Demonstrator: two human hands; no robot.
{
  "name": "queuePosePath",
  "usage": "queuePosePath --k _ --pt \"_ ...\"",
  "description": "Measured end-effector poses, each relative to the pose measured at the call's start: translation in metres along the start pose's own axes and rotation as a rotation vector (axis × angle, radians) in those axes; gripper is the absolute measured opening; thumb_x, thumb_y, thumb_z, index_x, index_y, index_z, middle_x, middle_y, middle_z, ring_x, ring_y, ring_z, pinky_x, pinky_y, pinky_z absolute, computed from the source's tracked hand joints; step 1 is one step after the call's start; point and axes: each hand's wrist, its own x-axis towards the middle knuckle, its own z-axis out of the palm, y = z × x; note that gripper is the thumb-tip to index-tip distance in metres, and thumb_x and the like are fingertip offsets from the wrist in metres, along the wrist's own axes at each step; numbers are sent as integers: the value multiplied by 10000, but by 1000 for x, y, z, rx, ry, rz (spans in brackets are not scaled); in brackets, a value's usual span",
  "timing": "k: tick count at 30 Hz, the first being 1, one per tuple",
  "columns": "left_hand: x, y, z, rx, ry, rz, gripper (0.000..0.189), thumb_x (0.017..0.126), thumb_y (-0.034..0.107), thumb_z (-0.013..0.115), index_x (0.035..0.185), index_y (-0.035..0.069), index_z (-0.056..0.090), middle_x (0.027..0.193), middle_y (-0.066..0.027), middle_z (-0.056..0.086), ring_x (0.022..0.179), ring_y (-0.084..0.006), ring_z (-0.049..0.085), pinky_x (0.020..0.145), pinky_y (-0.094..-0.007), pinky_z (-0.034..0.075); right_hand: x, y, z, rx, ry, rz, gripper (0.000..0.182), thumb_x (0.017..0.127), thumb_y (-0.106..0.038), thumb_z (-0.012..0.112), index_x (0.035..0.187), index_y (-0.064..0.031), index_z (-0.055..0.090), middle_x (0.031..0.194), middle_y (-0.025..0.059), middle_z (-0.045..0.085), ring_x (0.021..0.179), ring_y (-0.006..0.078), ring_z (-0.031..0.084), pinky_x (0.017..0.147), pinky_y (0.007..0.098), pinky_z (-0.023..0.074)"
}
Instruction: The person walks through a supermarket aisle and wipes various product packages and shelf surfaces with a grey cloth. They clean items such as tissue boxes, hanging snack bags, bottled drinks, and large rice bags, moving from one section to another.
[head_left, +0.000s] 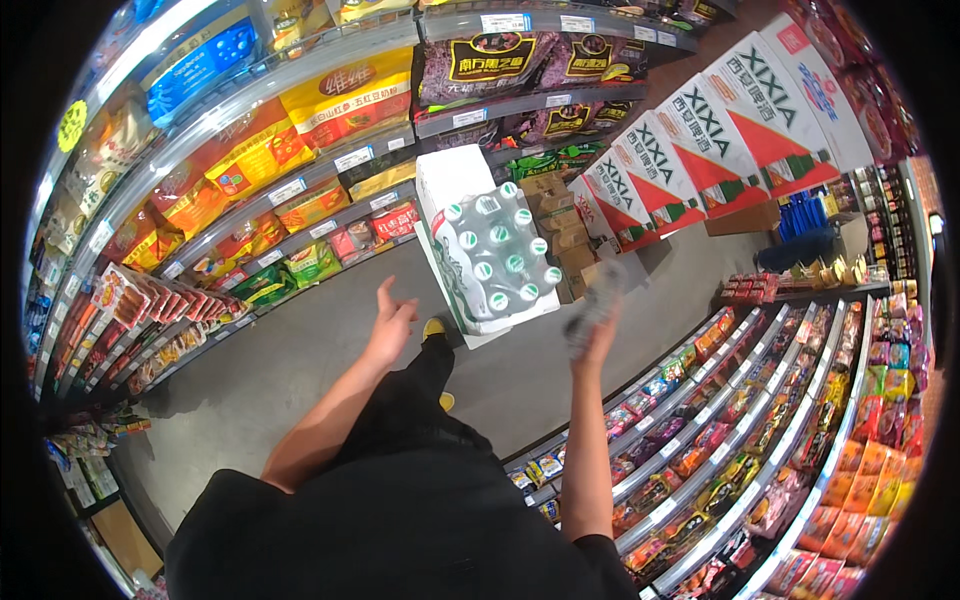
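My left hand (391, 326) is raised over the grey floor with its fingers apart, holding nothing. It is left of a shrink-wrapped pack of clear bottles (499, 236) with green-and-white caps, and does not touch it. This pack sits in an open white carton (452, 171) before me. To the right of the pack, my right hand (598, 341) grips a grey, partly dark object (596, 304). Motion blur hides what it is; it could be a bottle.
Brown cartons (553, 202) are stacked behind the bottles. Beside them leans a row of Xixia beer cartons (701, 142). Shelves of bagged powders (345, 101) line the far left side, and sloped snack shelves (697, 450) run along the right. My yellow shoe (433, 328) is on the floor (300, 360).
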Motion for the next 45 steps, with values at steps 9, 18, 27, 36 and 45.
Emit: queuePosePath --k 9,18,27,36,45 --pt "158 14 78 79 237 683 425 1101 236 387 1472 48 478 1449 -198 496 1409 -367 418 1213 -437 263 71 0 120 -1324 -668 -119 814 909 -455 659 1601 -151 357 1651 298 194 1489 611 123 1195 700 126" --pt "190 4 95 187 390 698 411 1113 267 304 1215 69 649 1350 -174 570 1322 -371 470 1163 -441 303 119 29 145 -1154 -795 -123 652 998 -251 457 1606 -65 311 1660 281 193 1535 530 108 1175 739 11" --pt "204 -13 87 31 403 622 403 1114 280 340 1242 26 625 1337 -192 569 1292 -363 485 1145 -425 322 182 49 223 -1074 -1055 -386 606 973 -253 504 1543 -60 429 1631 201 338 1559 418 173 1221 678 19" --pt "174 26 103 216 565 621 325 1045 240 505 1160 -32 640 1199 -234 626 1138 -418 548 1016 -453 425 177 37 193 -949 -1080 -375 665 910 -170 524 1551 -37 405 1627 190 352 1543 401 239 1238 630 81" --pt "154 67 129 371 628 635 227 976 187 561 1101 12 631 1133 -192 628 1101 -397 569 1016 -467 413 160 38 142 -1024 -1112 -311 606 929 -239 546 1506 -59 493 1669 124 312 1581 371 160 1212 683 -9"
